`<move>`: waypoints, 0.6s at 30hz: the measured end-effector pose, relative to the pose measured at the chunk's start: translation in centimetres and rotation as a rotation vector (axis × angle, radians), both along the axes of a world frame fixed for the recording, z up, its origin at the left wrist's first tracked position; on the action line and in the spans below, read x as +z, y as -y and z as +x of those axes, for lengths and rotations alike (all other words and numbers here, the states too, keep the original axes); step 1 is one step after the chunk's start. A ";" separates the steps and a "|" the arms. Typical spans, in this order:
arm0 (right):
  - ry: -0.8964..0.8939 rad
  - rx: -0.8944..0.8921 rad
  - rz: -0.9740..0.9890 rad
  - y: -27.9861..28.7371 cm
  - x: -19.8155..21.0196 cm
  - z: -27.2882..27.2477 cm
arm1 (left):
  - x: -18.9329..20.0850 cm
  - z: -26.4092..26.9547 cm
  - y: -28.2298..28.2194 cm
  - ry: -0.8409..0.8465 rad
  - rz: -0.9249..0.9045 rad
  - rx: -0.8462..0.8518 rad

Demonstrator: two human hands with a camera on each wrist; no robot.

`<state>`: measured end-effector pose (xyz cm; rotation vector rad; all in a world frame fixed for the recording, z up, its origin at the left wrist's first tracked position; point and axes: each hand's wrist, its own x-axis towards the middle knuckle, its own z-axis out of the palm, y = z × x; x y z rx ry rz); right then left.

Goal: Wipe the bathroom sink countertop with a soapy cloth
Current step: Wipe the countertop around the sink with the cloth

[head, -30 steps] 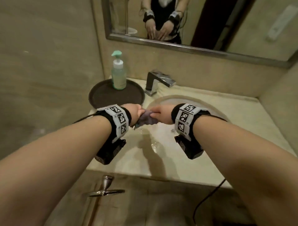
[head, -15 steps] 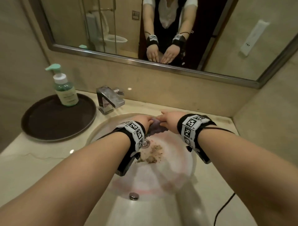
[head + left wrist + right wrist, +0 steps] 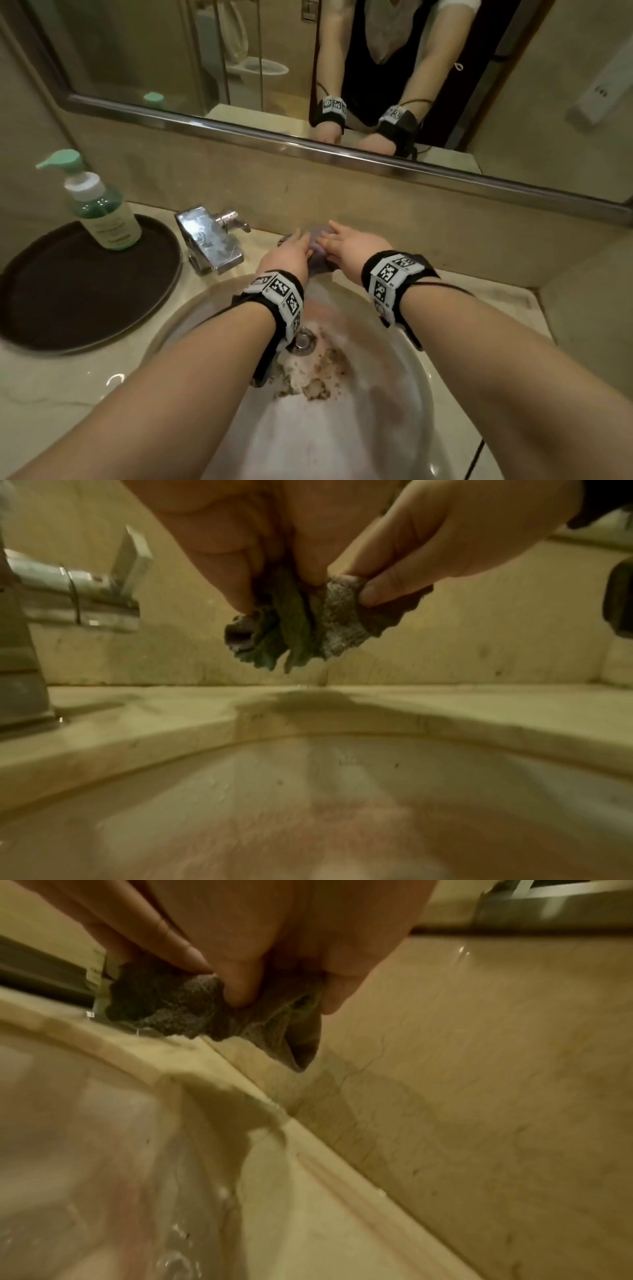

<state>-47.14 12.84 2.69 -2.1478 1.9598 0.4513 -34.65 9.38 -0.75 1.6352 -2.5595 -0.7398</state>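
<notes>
Wrist views show cloth (image 3: 308, 620) held above countertop (image 3: 171, 704) (head view hides the gap).

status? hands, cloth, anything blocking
Left hand and right hand both pinch the bunched cloth. Cloth held just above the countertop strip behind the basin, not pressed down yet. Faucet close on the left; nothing else in the way.

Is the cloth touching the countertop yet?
Apart. The left wrist view shows the cloth hanging from both hands, with bare wall visible between its lowest edge and the countertop, where its shadow falls.
</notes>
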 end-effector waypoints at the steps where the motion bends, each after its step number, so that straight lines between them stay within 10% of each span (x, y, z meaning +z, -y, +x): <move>1: 0.016 -0.004 -0.011 0.9 -1.1 0.0 | -0.9 -0.2 0.8 0.031 0.004 0.002; 18: -0.011 0.099 0.096 4.7 -9.3 -0.3 | -6.8 -1.3 3.7 0.438 0.083 -0.055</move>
